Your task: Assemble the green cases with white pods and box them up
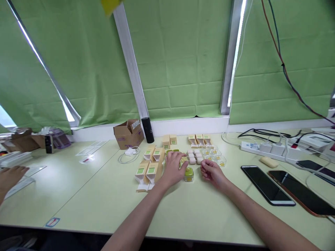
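Note:
My left hand [173,168] lies on the pale green table [104,195], fingers curled beside a small clear case with a green item [188,174], thumb touching it. My right hand [211,172] rests just right of that case, fingers loosely curled with nothing visible in them. Left of my left hand lie several small tan cartons with green labels [147,170]. Behind the hands sit pale pink pieces [195,157] and clear cases with yellow items [216,155]. More tan cartons [200,140] stand further back.
An open cardboard box [128,134], a black cylinder [148,129] and a white cable [129,153] stand at the back. Two phones [267,184] and a power strip [269,149] with cables lie right. Another person's hand [10,177] rests at the far left.

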Demonstrator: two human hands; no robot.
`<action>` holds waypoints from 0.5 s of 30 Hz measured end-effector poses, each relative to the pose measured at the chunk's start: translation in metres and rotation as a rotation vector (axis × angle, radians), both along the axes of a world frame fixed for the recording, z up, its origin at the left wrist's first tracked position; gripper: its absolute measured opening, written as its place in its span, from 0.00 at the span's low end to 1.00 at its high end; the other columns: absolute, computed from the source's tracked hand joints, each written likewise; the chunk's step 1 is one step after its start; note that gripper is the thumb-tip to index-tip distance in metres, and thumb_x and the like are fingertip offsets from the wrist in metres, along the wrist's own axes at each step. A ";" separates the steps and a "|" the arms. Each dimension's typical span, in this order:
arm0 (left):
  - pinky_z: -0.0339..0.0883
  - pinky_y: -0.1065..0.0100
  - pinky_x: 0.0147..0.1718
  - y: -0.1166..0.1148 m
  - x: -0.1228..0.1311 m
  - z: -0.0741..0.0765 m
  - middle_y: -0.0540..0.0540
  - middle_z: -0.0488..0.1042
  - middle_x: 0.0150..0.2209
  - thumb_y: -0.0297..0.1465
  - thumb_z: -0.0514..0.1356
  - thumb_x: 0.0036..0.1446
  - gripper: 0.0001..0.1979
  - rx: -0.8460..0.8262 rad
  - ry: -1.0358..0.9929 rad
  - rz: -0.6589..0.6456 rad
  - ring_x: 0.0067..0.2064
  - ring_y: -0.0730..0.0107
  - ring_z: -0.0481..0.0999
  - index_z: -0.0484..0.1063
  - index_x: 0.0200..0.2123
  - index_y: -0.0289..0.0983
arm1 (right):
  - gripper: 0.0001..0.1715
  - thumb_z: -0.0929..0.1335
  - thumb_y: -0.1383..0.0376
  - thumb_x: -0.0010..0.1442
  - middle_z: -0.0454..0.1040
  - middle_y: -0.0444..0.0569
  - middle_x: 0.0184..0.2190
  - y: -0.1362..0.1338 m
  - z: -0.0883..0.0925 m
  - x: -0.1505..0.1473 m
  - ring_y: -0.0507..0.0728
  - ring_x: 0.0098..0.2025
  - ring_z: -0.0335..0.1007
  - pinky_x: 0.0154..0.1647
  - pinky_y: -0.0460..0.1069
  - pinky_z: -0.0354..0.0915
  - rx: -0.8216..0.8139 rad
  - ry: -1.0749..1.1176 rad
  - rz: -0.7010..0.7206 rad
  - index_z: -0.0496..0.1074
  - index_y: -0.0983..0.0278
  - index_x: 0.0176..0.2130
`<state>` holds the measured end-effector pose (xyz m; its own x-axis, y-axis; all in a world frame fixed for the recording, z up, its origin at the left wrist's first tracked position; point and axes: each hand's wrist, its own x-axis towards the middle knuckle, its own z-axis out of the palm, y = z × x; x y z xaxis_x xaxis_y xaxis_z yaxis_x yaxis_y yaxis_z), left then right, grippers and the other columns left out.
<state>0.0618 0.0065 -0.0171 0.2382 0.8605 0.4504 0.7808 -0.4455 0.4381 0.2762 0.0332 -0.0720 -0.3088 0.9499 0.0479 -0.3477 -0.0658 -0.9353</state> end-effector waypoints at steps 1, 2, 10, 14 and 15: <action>0.60 0.45 0.62 0.004 0.001 0.003 0.42 0.73 0.56 0.38 0.55 0.71 0.14 0.011 0.015 -0.003 0.61 0.50 0.63 0.73 0.55 0.42 | 0.32 0.80 0.44 0.46 0.60 0.37 0.22 0.000 0.001 0.000 0.47 0.20 0.52 0.19 0.45 0.47 0.002 0.014 0.004 0.63 0.59 0.28; 0.60 0.46 0.63 0.008 0.003 0.006 0.42 0.72 0.56 0.36 0.55 0.71 0.14 0.020 0.041 -0.013 0.62 0.50 0.62 0.73 0.55 0.42 | 0.32 0.80 0.44 0.46 0.60 0.37 0.22 -0.001 0.001 0.001 0.48 0.21 0.53 0.19 0.45 0.48 0.003 0.024 0.008 0.63 0.60 0.28; 0.58 0.48 0.67 0.078 0.027 0.024 0.39 0.69 0.60 0.31 0.50 0.70 0.18 -0.054 0.382 -0.098 0.65 0.49 0.58 0.75 0.55 0.39 | 0.27 0.80 0.47 0.48 0.62 0.38 0.19 0.000 0.000 0.000 0.50 0.21 0.54 0.22 0.47 0.49 0.031 -0.005 0.030 0.68 0.60 0.29; 0.60 0.48 0.64 0.116 0.038 0.022 0.35 0.72 0.58 0.31 0.52 0.66 0.17 -0.129 0.443 -0.112 0.64 0.46 0.60 0.79 0.49 0.37 | 0.21 0.78 0.50 0.52 0.62 0.38 0.19 -0.003 0.000 0.000 0.50 0.21 0.54 0.23 0.47 0.49 0.145 -0.192 0.031 0.72 0.61 0.31; 0.60 0.48 0.63 0.124 0.040 0.020 0.35 0.72 0.58 0.31 0.53 0.65 0.17 -0.146 0.454 -0.117 0.64 0.46 0.61 0.79 0.48 0.37 | 0.20 0.78 0.51 0.53 0.63 0.38 0.21 -0.005 0.000 0.000 0.50 0.22 0.54 0.24 0.47 0.49 0.201 -0.267 0.028 0.73 0.62 0.32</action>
<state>0.1019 0.1304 0.0027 0.4813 0.8627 0.1555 0.8559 -0.5008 0.1292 0.2763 0.0283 -0.0719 -0.3610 0.9208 0.1474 -0.0896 0.1231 -0.9883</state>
